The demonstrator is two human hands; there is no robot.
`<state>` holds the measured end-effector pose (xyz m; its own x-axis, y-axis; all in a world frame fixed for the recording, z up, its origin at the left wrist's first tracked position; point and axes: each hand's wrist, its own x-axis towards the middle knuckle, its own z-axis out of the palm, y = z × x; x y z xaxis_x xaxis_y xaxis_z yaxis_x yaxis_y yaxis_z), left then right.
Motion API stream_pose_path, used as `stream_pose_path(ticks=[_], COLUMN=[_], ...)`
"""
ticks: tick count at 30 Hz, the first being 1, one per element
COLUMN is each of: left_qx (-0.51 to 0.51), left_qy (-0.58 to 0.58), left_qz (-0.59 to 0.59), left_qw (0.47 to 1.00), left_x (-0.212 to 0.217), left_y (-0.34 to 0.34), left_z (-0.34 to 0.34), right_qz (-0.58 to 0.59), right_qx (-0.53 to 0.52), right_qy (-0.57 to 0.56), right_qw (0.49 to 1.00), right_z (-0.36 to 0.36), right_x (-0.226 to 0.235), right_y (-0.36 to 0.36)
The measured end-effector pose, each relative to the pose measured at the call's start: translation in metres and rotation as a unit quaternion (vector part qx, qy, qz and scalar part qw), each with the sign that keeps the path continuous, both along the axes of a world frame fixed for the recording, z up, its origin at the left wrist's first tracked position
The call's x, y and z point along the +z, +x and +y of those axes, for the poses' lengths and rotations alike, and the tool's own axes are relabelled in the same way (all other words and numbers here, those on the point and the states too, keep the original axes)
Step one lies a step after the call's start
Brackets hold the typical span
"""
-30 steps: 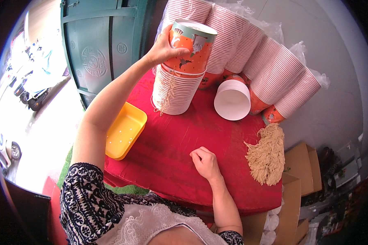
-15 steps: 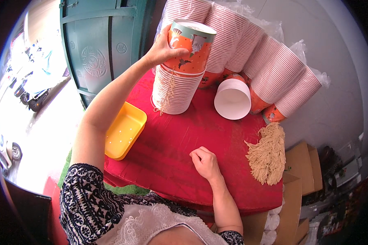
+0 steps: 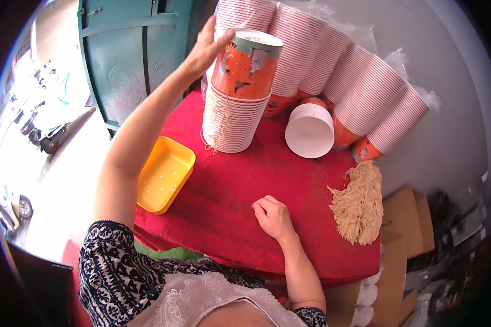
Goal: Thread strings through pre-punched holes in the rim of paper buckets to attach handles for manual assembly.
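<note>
The cup stack (image 3: pixel 245 122) stands on the tabletop (image 3: pixel 223 201), strings (image 3: pixel 221 121) down its side; those cups look done, while cord (image 3: pixel 357 204) right of the stack suggests more remain. Left hand (image 3: pixel 204 52), fingers apart, is beside the stack's top; right hand (image 3: pixel 273 217), fingers curled together, before it.

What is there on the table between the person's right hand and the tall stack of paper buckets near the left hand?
In the head view, only bare red tablecloth lies between the right hand and the bucket stack.
</note>
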<state>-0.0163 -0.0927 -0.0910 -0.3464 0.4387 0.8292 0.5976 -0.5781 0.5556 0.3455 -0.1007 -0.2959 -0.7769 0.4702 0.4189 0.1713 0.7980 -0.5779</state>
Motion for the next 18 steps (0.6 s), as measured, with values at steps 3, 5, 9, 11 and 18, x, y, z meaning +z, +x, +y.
stream_pose_path(ticks=[3, 5, 9, 11, 18], left_qx=[0.249, 0.363, 0.231, 0.210, 0.087], left_qy=[0.014, -0.012, -0.286, -0.322, -0.473], left_qz=[0.275, 0.561, 0.562, 0.513, 0.237], left_qw=[0.929, 0.744, 0.741, 0.768, 0.844], left_x=[0.038, 0.075, 0.099, 0.100, 0.081], left_y=[-0.016, -0.078, 0.002, 0.008, 0.010], left_z=[0.027, 0.035, 0.087, 0.087, 0.093], right_qz=[-0.007, -0.006, -0.008, -0.006, -0.022], right_qx=[-0.011, 0.019, -0.010, -0.004, 0.019], right_qy=[0.000, -0.002, -0.005, 0.003, 0.008], right_qw=[1.000, 1.000, 1.000, 1.000, 1.000], right_z=[0.003, -0.006, 0.006, 0.003, -0.005], right_x=[0.001, 0.001, 0.000, 0.000, 0.002], right_y=[0.005, -0.006, 0.005, 0.003, -0.001])
